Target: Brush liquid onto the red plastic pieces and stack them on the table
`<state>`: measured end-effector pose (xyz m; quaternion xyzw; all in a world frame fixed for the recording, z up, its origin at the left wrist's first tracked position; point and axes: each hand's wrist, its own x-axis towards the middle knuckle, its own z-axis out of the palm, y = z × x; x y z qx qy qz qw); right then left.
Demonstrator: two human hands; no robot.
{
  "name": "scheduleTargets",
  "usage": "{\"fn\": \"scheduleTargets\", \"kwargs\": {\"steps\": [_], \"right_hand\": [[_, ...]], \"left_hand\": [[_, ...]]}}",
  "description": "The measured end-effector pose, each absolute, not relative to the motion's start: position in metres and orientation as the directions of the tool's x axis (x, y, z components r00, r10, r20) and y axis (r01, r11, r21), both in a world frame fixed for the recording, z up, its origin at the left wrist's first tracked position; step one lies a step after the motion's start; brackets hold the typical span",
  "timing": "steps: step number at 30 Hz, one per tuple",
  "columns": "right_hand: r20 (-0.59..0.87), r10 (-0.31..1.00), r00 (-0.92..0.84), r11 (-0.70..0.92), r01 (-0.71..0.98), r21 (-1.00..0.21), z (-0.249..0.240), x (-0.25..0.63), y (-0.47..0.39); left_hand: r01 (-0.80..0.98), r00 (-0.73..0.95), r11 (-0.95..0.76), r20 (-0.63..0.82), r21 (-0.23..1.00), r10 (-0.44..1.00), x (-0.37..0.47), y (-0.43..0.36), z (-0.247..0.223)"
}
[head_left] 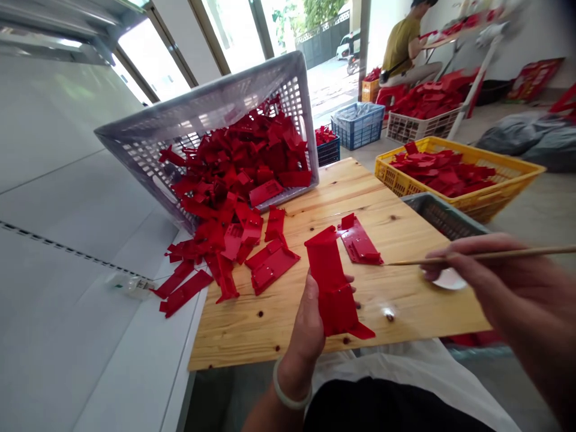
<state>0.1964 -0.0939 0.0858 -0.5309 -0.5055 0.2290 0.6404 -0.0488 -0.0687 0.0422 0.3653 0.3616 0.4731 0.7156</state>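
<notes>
- Left hand (302, 336): I have it closed around a bent red part (333, 282), thumb on the near side, fingertips showing past the far edge. The part is held up over the near side of the wooden table (243, 330), flared ends up and down.
- Right hand (499, 273): narrow pinch on a thin stick (411, 262), which points left across the table.
- Stick tip is at the near corner of a flat red piece (361, 241) lying on the wood; from my view I can't tell whether they touch.
- Small white dish (446, 278) beneath the right fingers, partly hidden by them.
- Large grey crate (198, 99) tipped on its side at the far left, loose red parts (225, 174) spilling from its mouth onto the table, a few over the white surface (130, 354) beside it.
- Yellow crate (488, 201) of red parts beyond the right edge of the table.
- Farther back, a seated person (400, 48) at another table (443, 41), near a white crate (416, 127) and a blue crate (360, 127).
</notes>
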Motion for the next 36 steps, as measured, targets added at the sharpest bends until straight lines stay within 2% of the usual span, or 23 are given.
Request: {"fn": "scheduleTargets", "kwargs": {"steps": [3, 6, 13, 19, 25, 28, 31, 36], "right_hand": [[0.509, 0.849, 0.14, 0.472, 0.231, -0.851, 0.093, 0.172, -0.093], [0.59, 0.807, -0.041, 0.576, 0.28, -0.768, 0.089, 0.165, -0.088], [0.668, 0.732, -0.134, 0.659, 0.388, -0.645, 0.088, 0.158, -0.085], [0.667, 0.706, -0.238, 0.695, 0.415, -0.587, 0.088, 0.16, -0.085], [0.697, 0.681, -0.224, 0.71, 0.433, -0.555, 0.089, 0.156, -0.081], [0.687, 0.705, -0.175, 0.686, 0.415, -0.598, 0.09, 0.155, -0.079], [0.618, 0.781, -0.086, 0.608, 0.33, -0.722, 0.088, 0.155, -0.076], [0.435, 0.898, 0.067, 0.435, 0.021, -0.9, 0.079, 0.153, -0.071]], "left_hand": [[-0.361, 0.256, 0.275, -0.188, 0.891, 0.948, -0.044, -0.074, 0.049], [-0.316, 0.215, 0.244, -0.181, 0.917, 0.96, -0.042, -0.078, 0.055], [-0.255, 0.153, 0.163, -0.127, 0.953, 0.98, -0.043, -0.081, 0.056], [-0.161, 0.138, 0.129, -0.107, 0.978, 0.985, -0.045, -0.081, 0.056], [-0.192, 0.113, 0.123, -0.102, 0.974, 0.988, -0.044, -0.082, 0.055], [-0.235, 0.136, 0.155, -0.125, 0.96, 0.983, -0.044, -0.082, 0.053], [-0.312, 0.206, 0.248, -0.19, 0.917, 0.96, -0.047, -0.079, 0.051], [-0.453, 0.395, 0.4, -0.223, 0.796, 0.891, -0.049, -0.07, 0.05]]}}
